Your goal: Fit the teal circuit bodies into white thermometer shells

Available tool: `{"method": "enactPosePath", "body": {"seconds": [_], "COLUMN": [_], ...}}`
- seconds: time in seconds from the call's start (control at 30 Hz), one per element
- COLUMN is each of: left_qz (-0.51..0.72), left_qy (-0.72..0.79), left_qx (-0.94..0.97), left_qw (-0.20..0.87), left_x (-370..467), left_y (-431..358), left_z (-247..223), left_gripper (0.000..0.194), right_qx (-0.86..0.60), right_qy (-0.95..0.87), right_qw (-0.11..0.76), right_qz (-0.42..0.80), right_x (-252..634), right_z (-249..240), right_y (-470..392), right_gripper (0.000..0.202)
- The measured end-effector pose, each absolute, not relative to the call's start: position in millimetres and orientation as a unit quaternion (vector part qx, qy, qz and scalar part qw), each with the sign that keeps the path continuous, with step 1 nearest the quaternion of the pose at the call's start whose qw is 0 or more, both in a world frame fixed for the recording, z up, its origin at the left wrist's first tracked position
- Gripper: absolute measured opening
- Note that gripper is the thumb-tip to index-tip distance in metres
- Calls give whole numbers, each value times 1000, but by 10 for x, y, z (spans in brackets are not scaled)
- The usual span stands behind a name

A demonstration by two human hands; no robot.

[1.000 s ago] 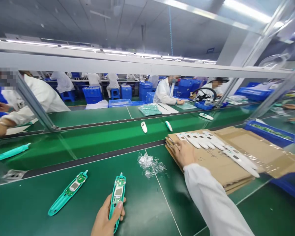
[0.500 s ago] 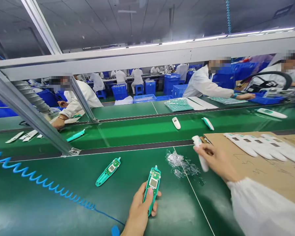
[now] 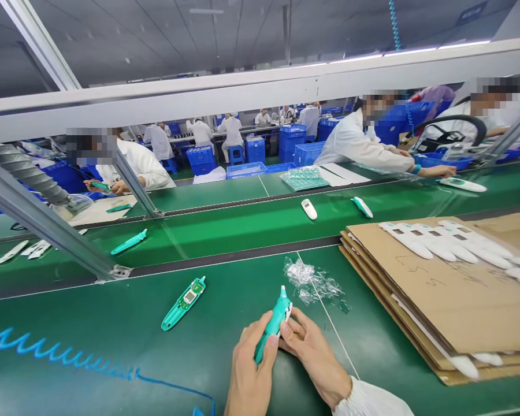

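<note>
A teal and white handheld device [image 3: 278, 318] is held between both my hands, low in the centre, its narrow tip pointing away from me. My left hand [image 3: 255, 361] grips the teal side. The fingers of my right hand [image 3: 309, 352] press on the white side, where a white shell piece lies against the teal body. To the left, a teal half shell with a green circuit board and small screen [image 3: 184, 303] lies on the green bench [image 3: 125, 323]. Crumpled clear plastic film [image 3: 314, 281] sits just beyond my hands.
Stacked cardboard [image 3: 416, 289] at the right carries several white shells [image 3: 433, 240]. A coiled blue hose [image 3: 69, 358] crosses the left front. Finished-looking devices [image 3: 308, 209] lie on the green belt [image 3: 238, 228]. A metal post [image 3: 56, 225] stands left; people in white work beyond.
My right hand has come from the cardboard to my left hand, bringing the white shell piece. The device has turned, so its circuit board no longer shows. A person at the left has raised their hands.
</note>
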State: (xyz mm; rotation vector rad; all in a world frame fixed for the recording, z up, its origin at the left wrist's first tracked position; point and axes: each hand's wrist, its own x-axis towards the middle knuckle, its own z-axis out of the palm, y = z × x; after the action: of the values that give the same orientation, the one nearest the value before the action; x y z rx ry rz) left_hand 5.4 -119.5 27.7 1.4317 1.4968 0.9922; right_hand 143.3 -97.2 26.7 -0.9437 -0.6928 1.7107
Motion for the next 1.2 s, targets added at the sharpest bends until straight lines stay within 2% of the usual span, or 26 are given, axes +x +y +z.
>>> {"method": "enactPosePath", "body": {"seconds": [0.2,0.6,1.0,1.13,1.2], "left_qz": [359,340,351,356,358], "left_qy": [569,545,623,657,645], "left_qx": [631,690,552,535,534], "left_qw": [387,333,429,395,413], "left_x": [29,83,216,251,230], "left_y": [-1191,-1323,-1382,-1407,-1376], "left_z": [203,222,457,477,469], "left_gripper": [54,48,42,48,45], "right_qx": [-431,-409,-373,-397,-412], "right_qy": [-311,-253,-290,-300,-317], "right_qw": [507,529,492,504,498], "right_qz": [678,699,731,706,694], "right_x": [1561,1564,1713,1668,1667], "right_z": [357,379,352,400,419], "right_y": [-955,-980,-1077,-1097,-1064], "right_gripper": [60,37,49,49,49]}}
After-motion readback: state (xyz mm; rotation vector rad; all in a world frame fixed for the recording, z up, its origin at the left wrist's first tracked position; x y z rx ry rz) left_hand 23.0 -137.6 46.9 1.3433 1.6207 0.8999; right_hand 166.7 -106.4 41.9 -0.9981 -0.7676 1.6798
